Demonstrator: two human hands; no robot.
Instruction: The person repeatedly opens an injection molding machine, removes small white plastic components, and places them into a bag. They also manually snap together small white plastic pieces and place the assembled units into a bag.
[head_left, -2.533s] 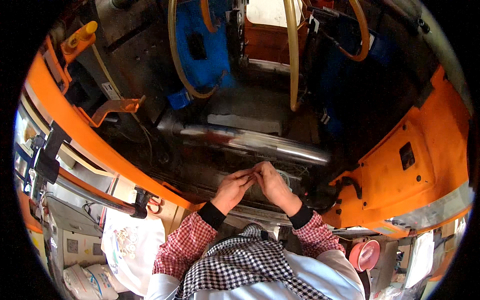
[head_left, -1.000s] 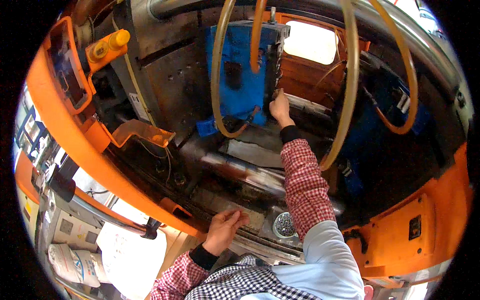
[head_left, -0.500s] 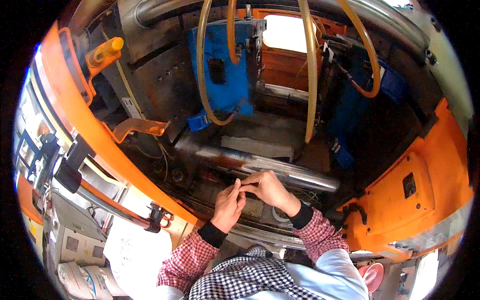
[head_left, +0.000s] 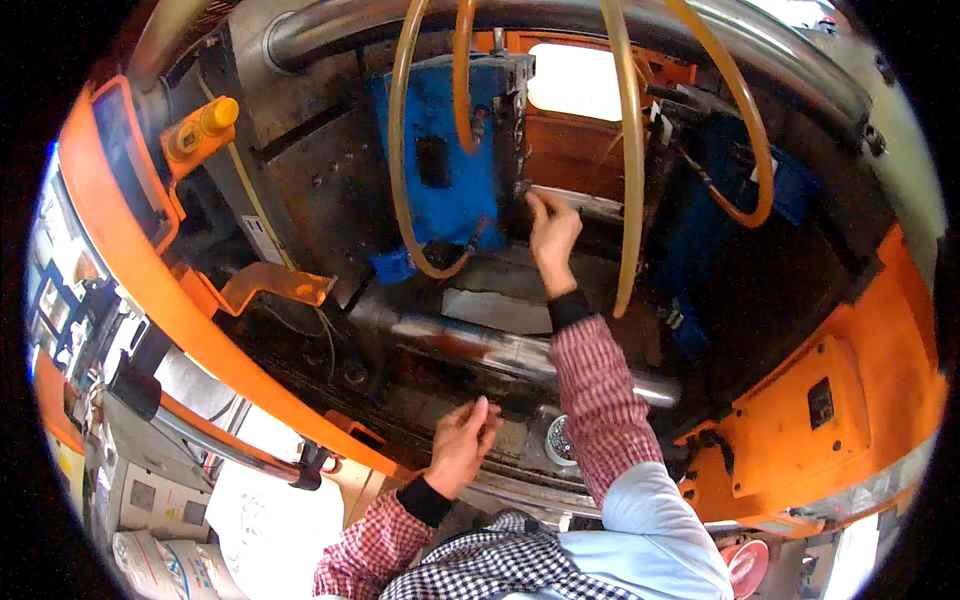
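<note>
At the centre of the frame, the right hand (head_left: pixel 555 240) is stretched toward the right edge of a blue block (head_left: pixel 432 110) mounted inside a machine. Its thumb and forefinger are brought close together and pointed at that edge; whether anything small is pinched between them, or the block is touched, cannot be made out. The left hand (head_left: pixel 460 450) is held lower, at bottom centre, its thumb raised beside loosely curled fingers; whether anything is gripped there cannot be seen.

Just right of the left hand, a round bowl (head_left: pixel 549 440) filled with small metal parts (head_left: pixel 564 442) is partly covered by the checked sleeve (head_left: pixel 605 400) of the right arm. Above the bowl, a polished metal bar (head_left: pixel 490 348) is crossed by the same sleeve. The blue block, at upper centre, is fronted by a looped hose (head_left: pixel 400 150), while another hose (head_left: pixel 630 170) is hung to the right of the right hand. The scene is framed by an orange rail (head_left: pixel 240 365) at left and an orange panel (head_left: pixel 790 430) at lower right. A pink bowl (head_left: pixel 745 570) is seen along the bottom edge.
</note>
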